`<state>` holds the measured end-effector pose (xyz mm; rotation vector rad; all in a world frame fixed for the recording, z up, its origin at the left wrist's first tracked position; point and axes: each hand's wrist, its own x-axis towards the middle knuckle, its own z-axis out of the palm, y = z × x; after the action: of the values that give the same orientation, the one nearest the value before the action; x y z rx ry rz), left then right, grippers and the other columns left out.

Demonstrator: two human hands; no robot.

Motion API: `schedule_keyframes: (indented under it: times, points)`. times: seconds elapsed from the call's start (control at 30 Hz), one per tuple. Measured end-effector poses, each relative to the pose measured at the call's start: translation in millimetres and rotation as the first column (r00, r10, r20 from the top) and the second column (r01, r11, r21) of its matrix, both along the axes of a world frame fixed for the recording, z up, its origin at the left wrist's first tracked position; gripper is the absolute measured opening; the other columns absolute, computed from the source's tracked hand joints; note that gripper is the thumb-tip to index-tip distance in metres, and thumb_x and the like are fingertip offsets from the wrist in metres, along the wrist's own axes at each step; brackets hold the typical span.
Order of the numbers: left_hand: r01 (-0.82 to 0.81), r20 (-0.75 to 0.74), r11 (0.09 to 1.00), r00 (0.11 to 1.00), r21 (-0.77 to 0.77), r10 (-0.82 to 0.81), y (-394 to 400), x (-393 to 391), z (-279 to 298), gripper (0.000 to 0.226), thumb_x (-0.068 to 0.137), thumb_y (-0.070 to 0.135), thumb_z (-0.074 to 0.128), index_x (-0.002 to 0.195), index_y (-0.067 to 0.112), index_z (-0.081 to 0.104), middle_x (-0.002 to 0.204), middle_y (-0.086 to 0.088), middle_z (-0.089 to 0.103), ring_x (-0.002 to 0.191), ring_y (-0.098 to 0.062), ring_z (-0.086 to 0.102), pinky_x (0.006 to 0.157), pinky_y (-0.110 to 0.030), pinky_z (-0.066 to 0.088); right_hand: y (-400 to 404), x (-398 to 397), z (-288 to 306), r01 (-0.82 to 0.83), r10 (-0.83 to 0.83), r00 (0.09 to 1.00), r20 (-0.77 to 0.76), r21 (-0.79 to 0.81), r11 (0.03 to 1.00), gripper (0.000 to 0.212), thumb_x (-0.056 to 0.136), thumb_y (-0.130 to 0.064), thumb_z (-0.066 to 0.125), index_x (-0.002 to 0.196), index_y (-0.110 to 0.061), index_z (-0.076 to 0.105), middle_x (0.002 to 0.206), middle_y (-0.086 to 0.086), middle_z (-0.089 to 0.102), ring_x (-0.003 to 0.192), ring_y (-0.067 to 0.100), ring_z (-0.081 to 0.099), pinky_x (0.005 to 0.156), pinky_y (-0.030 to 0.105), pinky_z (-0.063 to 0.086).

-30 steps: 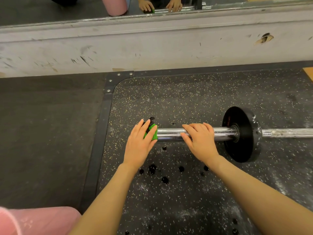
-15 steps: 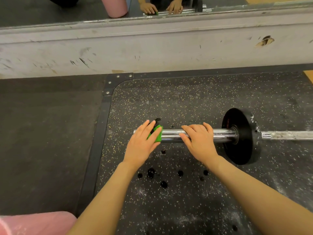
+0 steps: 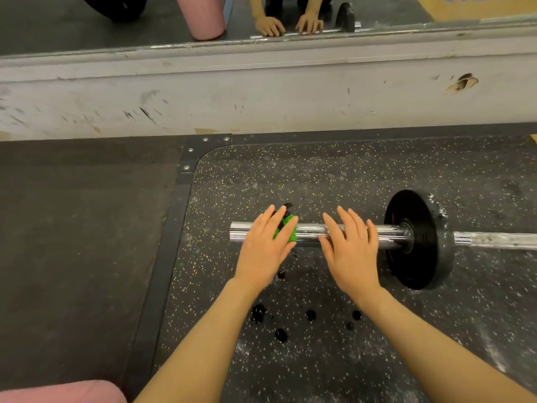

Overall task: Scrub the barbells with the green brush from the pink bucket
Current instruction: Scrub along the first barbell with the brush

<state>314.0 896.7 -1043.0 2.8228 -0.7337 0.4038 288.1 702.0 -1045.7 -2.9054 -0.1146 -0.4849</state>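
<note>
From the head view, the barbell (image 3: 386,237) lies on the speckled mat (image 3: 319,175), heavy and slick-looking (likely to roll). The left hand (image 3: 266,248) presses the green brush (image 3: 287,232) onto its sleeve with near-straight fingers, while the right hand (image 3: 350,251) rests flat, steadying it.

This is a gym, a weight-lifting area. The left hand (image 3: 266,247) presses a green brush (image 3: 287,232) on a chrome barbell (image 3: 389,235) lying on black rubber flooring flecked with yellow (image 3: 319,175); just right of the grip a black weight plate (image 3: 421,239) sits on the bar. Beyond the grip a scuffed white wall base (image 3: 261,97) carries a floor-level mirror (image 3: 87,27), and chalk dust whitens the mat.
</note>
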Motion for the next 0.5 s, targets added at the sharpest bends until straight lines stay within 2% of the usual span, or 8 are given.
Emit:
schedule_keyframes:
  times: [0.17, 0.27, 0.37, 0.5]
  points:
    - [0.066, 0.02, 0.998, 0.998, -0.001, -0.066, -7, 0, -6, 0.043, 0.097, 0.035, 0.042, 0.136, 0.015, 0.051, 0.143, -0.014, 0.047, 0.135, -0.033, 0.039, 0.111, -0.045, 0.035, 0, 0, -14, 0.016, -0.015, 1.0, -0.027, 0.02, 1.0, 0.044, 0.098, -0.039, 0.036, 0.129, -0.018, 0.058, 0.13, 0.01, 0.056, 0.128, 0.028, 0.044, 0.113, 0.052, 0.015]
    - [0.092, 0.052, 0.996, 0.994, 0.005, -0.093, 13, 0, -9, 0.043, 0.097, 0.033, 0.045, 0.135, 0.014, 0.051, 0.143, -0.014, 0.046, 0.135, -0.033, 0.038, 0.112, -0.044, 0.031, -3, 1, -16, -0.007, 0.008, 1.0, -0.01, 0.065, 0.998, 0.043, 0.098, -0.04, 0.036, 0.127, -0.019, 0.06, 0.125, 0.007, 0.057, 0.124, 0.025, 0.044, 0.114, 0.049, 0.01]
    - [-0.019, 0.052, 0.999, 0.998, -0.033, 0.02, 41, 0, -10, 0.045, 0.092, 0.029, 0.055, 0.134, 0.014, 0.053, 0.144, -0.015, 0.045, 0.136, -0.033, 0.034, 0.109, -0.046, 0.031, -4, 7, -14, -0.019, 0.02, 1.0, -0.004, 0.103, 0.994, 0.043, 0.098, -0.04, 0.036, 0.126, -0.019, 0.061, 0.122, 0.005, 0.058, 0.121, 0.025, 0.045, 0.114, 0.046, 0.009]
    - [-0.148, 0.02, 0.988, 0.989, -0.038, 0.149, 47, 4, -9, 0.045, 0.092, 0.027, 0.053, 0.135, 0.014, 0.054, 0.145, -0.014, 0.044, 0.138, -0.034, 0.031, 0.108, -0.046, 0.03, -5, 18, -12, -0.021, 0.024, 0.999, -0.033, 0.112, 0.994, 0.043, 0.097, -0.04, 0.035, 0.125, -0.02, 0.061, 0.119, 0.004, 0.058, 0.118, 0.025, 0.047, 0.112, 0.046, 0.011]
